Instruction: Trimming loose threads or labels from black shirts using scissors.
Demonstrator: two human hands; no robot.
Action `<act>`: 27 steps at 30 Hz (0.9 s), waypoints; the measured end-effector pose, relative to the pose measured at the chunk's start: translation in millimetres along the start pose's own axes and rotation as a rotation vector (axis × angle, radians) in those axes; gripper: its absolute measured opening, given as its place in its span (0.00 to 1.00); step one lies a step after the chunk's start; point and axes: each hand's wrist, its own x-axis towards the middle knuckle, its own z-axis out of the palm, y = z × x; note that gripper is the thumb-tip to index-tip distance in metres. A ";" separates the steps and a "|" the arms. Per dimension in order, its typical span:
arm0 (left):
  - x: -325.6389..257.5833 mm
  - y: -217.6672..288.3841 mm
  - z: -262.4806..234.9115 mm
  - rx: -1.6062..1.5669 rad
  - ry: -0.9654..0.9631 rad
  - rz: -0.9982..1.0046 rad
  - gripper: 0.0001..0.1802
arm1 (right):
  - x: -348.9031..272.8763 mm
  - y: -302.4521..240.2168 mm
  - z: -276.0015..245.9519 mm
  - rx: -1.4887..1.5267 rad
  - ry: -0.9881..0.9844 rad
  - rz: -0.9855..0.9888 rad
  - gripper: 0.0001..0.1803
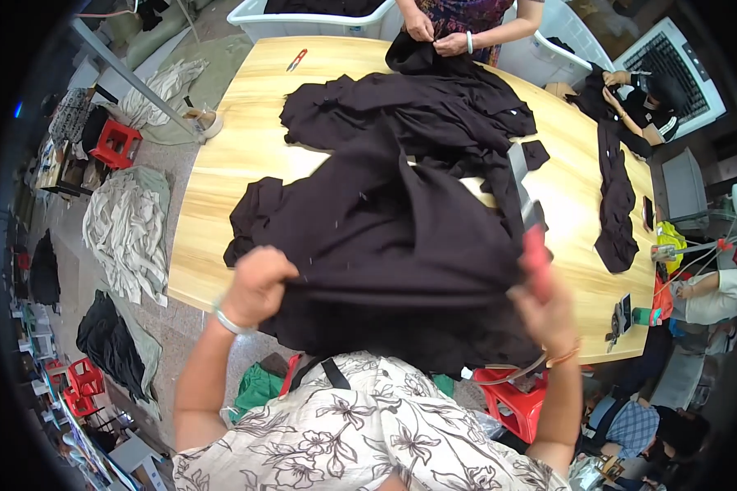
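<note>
Pale wood-grain table fills the middle of the room, a white tub beyond its far edge. Spread over the table's near edge is a dark cloth; there the left hand has its fingers closed on the cloth's border. At the table's near right, the blurred right hand grips a red-handled tool; whether its fingers also pinch cloth, I cannot tell
</note>
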 end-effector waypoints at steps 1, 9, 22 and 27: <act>-25.7 -7.4 17.5 0.085 -0.133 -0.033 0.13 | -18.0 3.6 17.1 -0.037 -0.057 0.033 0.21; -54.6 26.4 73.2 0.085 -0.328 -0.378 0.18 | -108.3 41.8 66.3 -0.454 -0.127 0.229 0.14; 20.3 27.6 153.3 -1.354 -0.210 -1.128 0.11 | -125.1 12.2 60.4 -0.282 -0.156 0.135 0.17; 18.4 11.2 168.4 -1.256 -0.157 -1.145 0.06 | -136.3 17.7 63.8 -0.168 -0.348 0.100 0.15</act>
